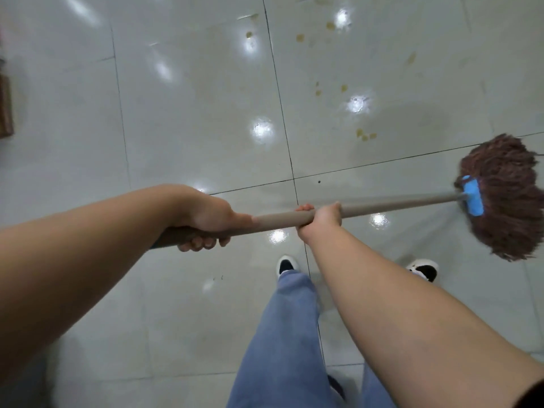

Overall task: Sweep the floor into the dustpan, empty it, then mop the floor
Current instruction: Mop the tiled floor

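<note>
- The tiled floor (pixel 182 119) spreads under me, glossy, with yellowish stains (pixel 365 135) ahead and right.
- The mop (pixel 506 198) lies off to my right; its handle (pixel 397 203) runs left to right across me, with the head on the floor, partly cut off by the edge.
- My left hand (pixel 206 219) wraps the handle's near end; my right hand (pixel 321 219), nearer the head, clasps mid-shaft.
- No dustpan shows.

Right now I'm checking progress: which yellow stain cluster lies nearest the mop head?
The small cluster of stains just left of the mop head, below the grey damp patch; the other stains sit farther up the floor.
</note>
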`<act>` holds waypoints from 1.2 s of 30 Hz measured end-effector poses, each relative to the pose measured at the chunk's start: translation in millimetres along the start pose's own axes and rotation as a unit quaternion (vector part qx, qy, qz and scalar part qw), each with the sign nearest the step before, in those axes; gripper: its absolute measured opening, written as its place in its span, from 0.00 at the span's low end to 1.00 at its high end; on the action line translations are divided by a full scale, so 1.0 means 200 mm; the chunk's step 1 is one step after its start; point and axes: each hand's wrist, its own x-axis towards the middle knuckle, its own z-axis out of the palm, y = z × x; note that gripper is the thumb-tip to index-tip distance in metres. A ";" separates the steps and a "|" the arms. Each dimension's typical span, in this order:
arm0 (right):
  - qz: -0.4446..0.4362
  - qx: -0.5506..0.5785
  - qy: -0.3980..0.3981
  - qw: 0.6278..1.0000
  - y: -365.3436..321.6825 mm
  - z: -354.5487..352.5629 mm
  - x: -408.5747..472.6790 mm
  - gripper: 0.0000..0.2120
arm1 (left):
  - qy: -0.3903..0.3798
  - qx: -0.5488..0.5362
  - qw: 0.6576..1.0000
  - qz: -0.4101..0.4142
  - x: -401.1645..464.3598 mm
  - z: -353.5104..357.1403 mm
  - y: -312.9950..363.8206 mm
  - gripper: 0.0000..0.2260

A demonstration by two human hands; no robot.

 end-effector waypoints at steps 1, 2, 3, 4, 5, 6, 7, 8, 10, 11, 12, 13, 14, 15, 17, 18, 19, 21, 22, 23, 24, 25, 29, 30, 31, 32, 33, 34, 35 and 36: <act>-0.001 -0.001 -0.006 1.000 -0.04 -0.01 0.01 0.22 | 0.007 -0.001 1.000 0.001 0.01 0.00 0.04 0.28; 0.000 -0.004 -0.012 1.000 -0.09 -0.02 0.03 0.23 | 0.013 -0.002 1.000 0.003 0.03 0.01 0.09 0.29; 0.000 -0.008 -0.015 1.000 -0.14 -0.05 0.04 0.23 | 0.018 -0.002 1.000 0.005 0.04 0.02 0.14 0.29; -0.001 -0.013 -0.015 1.000 -0.21 -0.07 0.06 0.23 | 0.023 -0.001 1.000 0.009 0.05 0.04 0.21 0.28; -0.005 -0.019 -0.013 1.000 -0.28 -0.11 0.07 0.23 | 0.026 0.000 1.000 0.015 0.06 0.07 0.29 0.28; -0.010 -0.022 -0.011 1.000 -0.38 -0.15 0.09 0.22 | 0.028 0.001 0.999 0.023 0.07 0.10 0.39 0.28; -0.015 -0.023 -0.009 1.000 -0.48 -0.21 0.11 0.22 | 0.030 0.004 0.999 0.032 0.08 0.14 0.50 0.27; -0.020 -0.021 -0.006 1.000 -0.60 -0.26 0.13 0.22 | 0.033 0.007 0.999 0.040 0.09 0.18 0.63 0.27; -0.027 -0.016 -0.007 0.999 -0.89 -0.40 0.17 0.21 | 0.034 0.008 0.998 0.050 0.09 0.28 0.92 0.27; -0.029 -0.020 -0.009 0.999 -1.05 -0.47 0.19 0.21 | 0.031 0.002 0.998 0.050 0.09 0.32 1.09 0.26; -0.031 -0.024 -0.009 0.999 -1.21 -0.55 0.21 0.21 | 0.026 -0.006 0.999 0.046 0.08 0.37 1.26 0.27; -0.034 -0.027 -0.010 0.999 -1.39 -0.63 0.22 0.21 | 0.019 -0.012 0.999 0.040 0.06 0.41 1.45 0.27; -0.039 -0.026 -0.015 0.999 -1.58 -0.71 0.24 0.21 | 0.010 -0.017 0.999 0.036 0.04 0.45 1.65 0.27; -0.046 -0.020 -0.020 0.999 -1.77 -0.78 0.26 0.21 | 0.000 -0.021 0.999 0.034 0.02 0.49 1.86 0.28; -0.064 0.000 -0.024 0.998 -2.19 -0.93 0.29 0.21 | -0.015 -0.027 0.999 0.041 -0.02 0.55 2.29 0.28; -0.076 0.011 -0.025 0.997 -2.40 -1.01 0.30 0.21 | -0.021 -0.032 0.998 0.050 -0.04 0.58 2.52 0.28; -0.090 0.021 -0.023 0.995 -2.61 -1.08 0.32 0.21 | -0.027 -0.039 0.997 0.059 -0.05 0.62 2.74 0.28; -0.114 0.025 -0.004 0.993 -3.01 -1.24 0.34 0.20 | -0.041 -0.052 0.995 0.078 -0.08 0.70 3.16 0.27; -0.125 0.019 0.006 0.992 -3.20 -1.31 0.36 0.20 | -0.046 -0.054 0.993 0.091 -0.09 0.74 3.35 0.27; -0.136 0.018 0.015 0.990 -3.37 -1.37 0.37 0.20 | -0.051 -0.049 0.992 0.106 -0.11 0.78 3.53 0.27; -0.146 0.023 0.023 0.989 -3.52 -1.43 0.37 0.20 | -0.055 -0.045 0.990 0.120 -0.13 0.82 3.69 0.27; -0.157 0.030 0.027 0.987 -3.65 -1.48 0.37 0.20 | -0.058 -0.048 0.988 0.133 -0.15 0.85 3.82 0.27; -0.184 0.023 0.033 0.982 -3.87 -1.55 0.33 0.16 | -0.067 -0.067 0.981 0.170 -0.22 0.85 4.05 0.25; -0.186 0.022 0.038 0.982 -3.85 -1.54 0.32 0.16 | -0.067 -0.065 0.981 0.171 -0.22 0.84 4.02 0.25; -0.186 0.022 0.045 0.981 -3.81 -1.52 0.32 0.15 | -0.067 -0.061 0.981 0.169 -0.21 0.83 3.98 0.25; -0.183 0.021 0.051 0.982 -3.75 -1.49 0.32 0.14 | -0.068 -0.055 0.983 0.162 -0.20 0.83 3.91 0.25; -0.177 0.019 0.056 0.982 -3.66 -1.47 0.32 0.14 | -0.071 -0.051 0.984 0.152 -0.18 0.82 3.82 0.26; -0.167 0.015 0.055 0.984 -3.56 -1.44 0.32 0.14 | -0.075 -0.052 0.986 0.139 -0.17 0.81 3.71 0.26; -0.154 0.010 0.053 0.987 -3.45 -1.40 0.31 0.14 | -0.080 -0.056 0.987 0.127 -0.15 0.80 3.59 0.26; -0.139 0.003 0.054 0.989 -3.34 -1.37 0.29 0.14 | -0.086 -0.061 0.988 0.116 -0.15 0.79 3.47 0.26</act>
